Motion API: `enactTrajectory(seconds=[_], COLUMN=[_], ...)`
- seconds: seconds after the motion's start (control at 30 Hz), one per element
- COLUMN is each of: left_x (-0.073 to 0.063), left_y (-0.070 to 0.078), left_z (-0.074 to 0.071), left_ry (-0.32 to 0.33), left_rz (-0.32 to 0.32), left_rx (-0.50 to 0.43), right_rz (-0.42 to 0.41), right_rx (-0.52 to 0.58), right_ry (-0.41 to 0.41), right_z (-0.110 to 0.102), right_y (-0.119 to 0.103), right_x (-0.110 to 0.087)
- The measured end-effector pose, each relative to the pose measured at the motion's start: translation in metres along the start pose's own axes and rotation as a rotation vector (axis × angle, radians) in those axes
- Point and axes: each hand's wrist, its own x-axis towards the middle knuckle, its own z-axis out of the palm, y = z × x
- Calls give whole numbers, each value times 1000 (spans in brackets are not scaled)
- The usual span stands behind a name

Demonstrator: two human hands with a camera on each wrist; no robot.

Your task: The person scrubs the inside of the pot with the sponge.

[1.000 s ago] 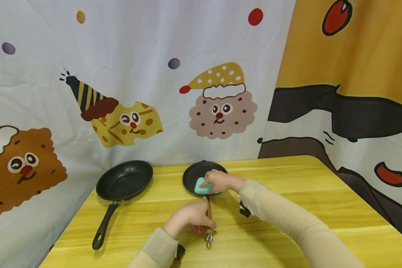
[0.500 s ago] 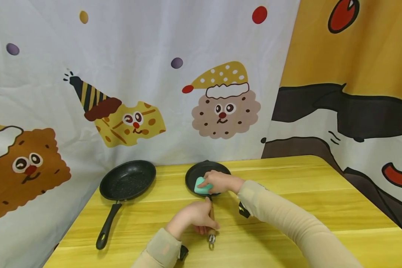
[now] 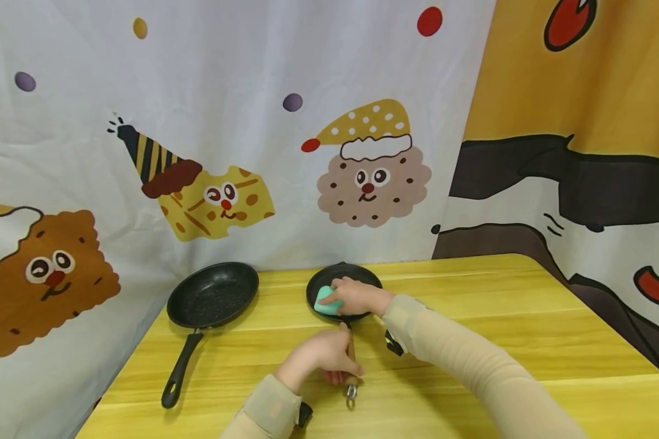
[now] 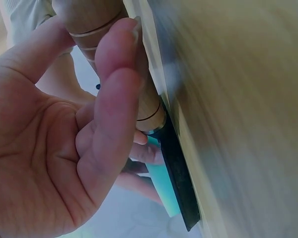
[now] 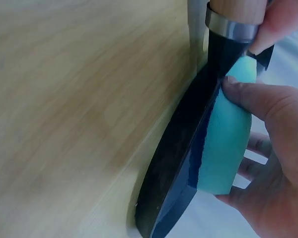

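Note:
A small black frying pan (image 3: 320, 279) with a wooden handle (image 4: 149, 99) lies on the table near the curtain. My left hand (image 3: 329, 353) grips that handle, its thumb and fingers on either side; a metal hanging ring (image 3: 351, 396) sticks out below. Inside the pan my right hand (image 3: 356, 296) holds a teal sponge (image 3: 327, 300) by its edges. In the right wrist view, the thumb is on one side of the sponge (image 5: 226, 134) and other fingers are on the far side. Its dark blue scouring layer (image 5: 201, 144) faces down into the pan.
A larger black frying pan (image 3: 211, 296) with a black handle (image 3: 181, 372) lies to the left on the yellow wood-grain table (image 3: 472, 280). A curtain (image 3: 285, 49) with cartoon prints hangs right behind the table's back edge.
My right hand has slid the sponge a little to the left within the small pan. The left hand keeps its hold on the handle. The whole head view has shifted slightly.

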Motion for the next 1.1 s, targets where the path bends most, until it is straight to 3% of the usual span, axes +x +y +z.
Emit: enactTrajectory(seconds=[0.13,0.77,1.1], left_x=[0,1,-2], left_y=[0,-3,3], left_z=[-1,3,-1], left_ry=[6,-3,-6], left_rz=[2,-10,-16], left_rx=[-7,11,7], right_rz=[27,119,185], right_rx=[-57,-84,-186], right_ry=[5,-2,11], right_z=[-1,1,2], right_y=[-5,-6,-1], right_x=[4,30,46])
